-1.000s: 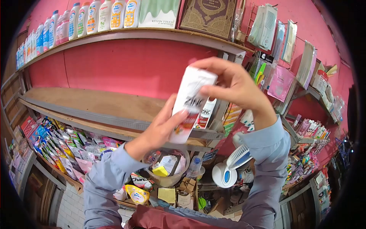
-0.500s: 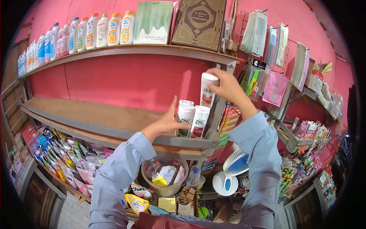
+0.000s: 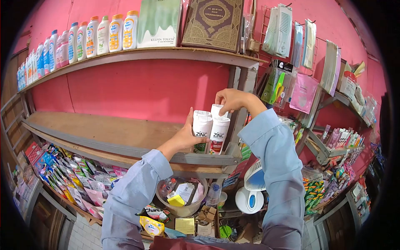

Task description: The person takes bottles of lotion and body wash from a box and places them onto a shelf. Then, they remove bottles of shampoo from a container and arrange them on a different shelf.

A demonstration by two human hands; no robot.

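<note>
White ZINC shampoo bottles stand grouped at the right end of the middle shelf. My left hand (image 3: 182, 136) curves round the left side of the group, its thumb across the front of the green-labelled bottle (image 3: 202, 126). Beside that one is a red-labelled bottle (image 3: 218, 134). My right hand (image 3: 236, 101) grips the top of a rear bottle (image 3: 216, 110) from above, directly behind the red-labelled one. Most of this rear bottle is hidden. Another white cap (image 3: 202, 113) shows behind the green-labelled bottle.
The wooden middle shelf (image 3: 104, 127) runs left. Above, a shelf holds powder bottles (image 3: 129, 31), a green-and-white box (image 3: 158, 25) and a brown book (image 3: 211, 23). Below are packets (image 3: 83, 179), a tub (image 3: 189, 206) and a white fan (image 3: 249, 200). Combs (image 3: 278, 31) hang right.
My right hand has lowered its bottle from above the group to behind the red-labelled one. My left hand stays at the group's left side. The view has shifted slightly.
</note>
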